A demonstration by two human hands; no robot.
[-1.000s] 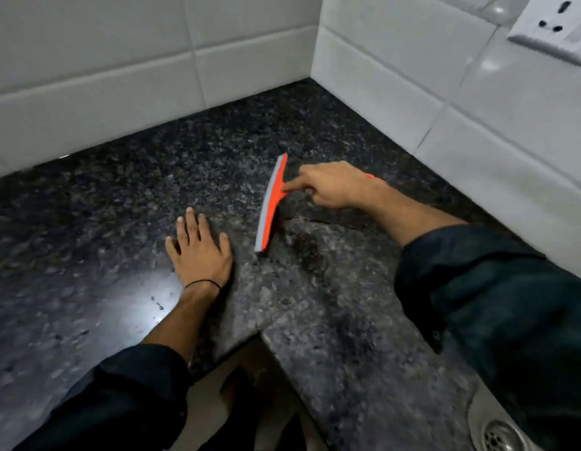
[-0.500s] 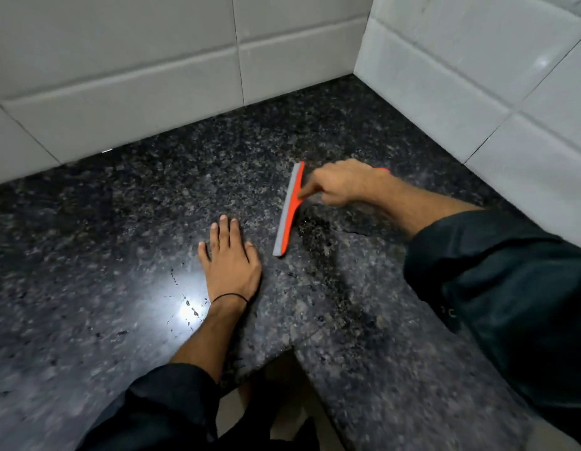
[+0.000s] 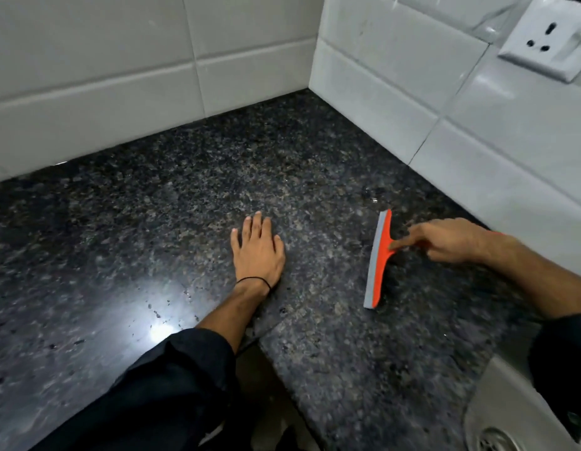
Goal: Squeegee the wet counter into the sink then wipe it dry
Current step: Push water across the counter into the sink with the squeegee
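You are standing at a kitchen corner in a home. The tabletop (image 3: 315, 177) in front of you is dark speckled polished stone, shaped in an L, and it shines under a ceiling light at near left. White glazed wall tiles (image 3: 87, 60) run along the far side and turn down the right side, meeting in a corner. A white wall socket (image 3: 549, 37) is set into the tiles at far right. At near right you can see the steel sink (image 3: 497, 395) sunk into the stone, with its round drain (image 3: 495, 439) at the bottom edge.
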